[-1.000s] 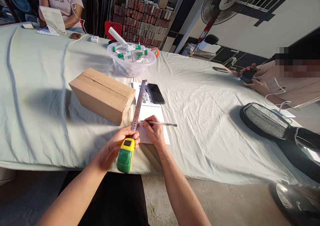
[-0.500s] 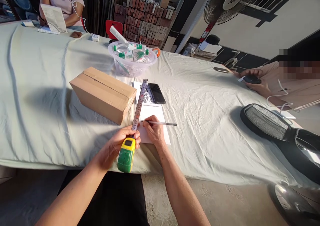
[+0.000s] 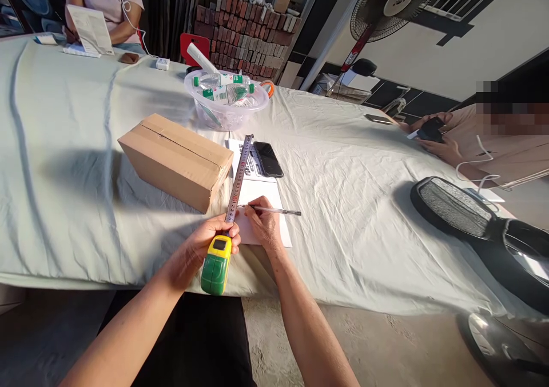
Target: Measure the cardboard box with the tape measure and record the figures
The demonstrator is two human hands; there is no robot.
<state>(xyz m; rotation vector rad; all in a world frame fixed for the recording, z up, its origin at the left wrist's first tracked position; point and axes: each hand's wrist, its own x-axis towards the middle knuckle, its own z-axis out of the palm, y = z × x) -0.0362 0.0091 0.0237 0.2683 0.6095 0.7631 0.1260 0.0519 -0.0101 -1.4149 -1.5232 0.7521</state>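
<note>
My left hand (image 3: 214, 235) is closed on a green and yellow tape measure (image 3: 215, 267), fingers at the mouth where the blade comes out. Its extended blade (image 3: 238, 181) runs away from me across a white paper booklet (image 3: 257, 192). In my right hand (image 3: 263, 221) is a pen (image 3: 281, 210), its tip end low over the booklet beside the blade. Printed characters show on the booklet's far part, where a black phone (image 3: 268, 159) lies. Left of the blade sits a closed cardboard box (image 3: 175, 161).
Behind the box stands a clear plastic basin (image 3: 227, 110) holding bottles. A black mesh-backed chair (image 3: 457, 207) is at the right edge of the cloth-covered table (image 3: 343, 204). One person (image 3: 105, 4) sits at far left with papers; another (image 3: 476, 141) at right holds a dark object.
My hands, the tape measure and the pen hold nearly the same place. The person at right has tilted the dark object in their hands upward.
</note>
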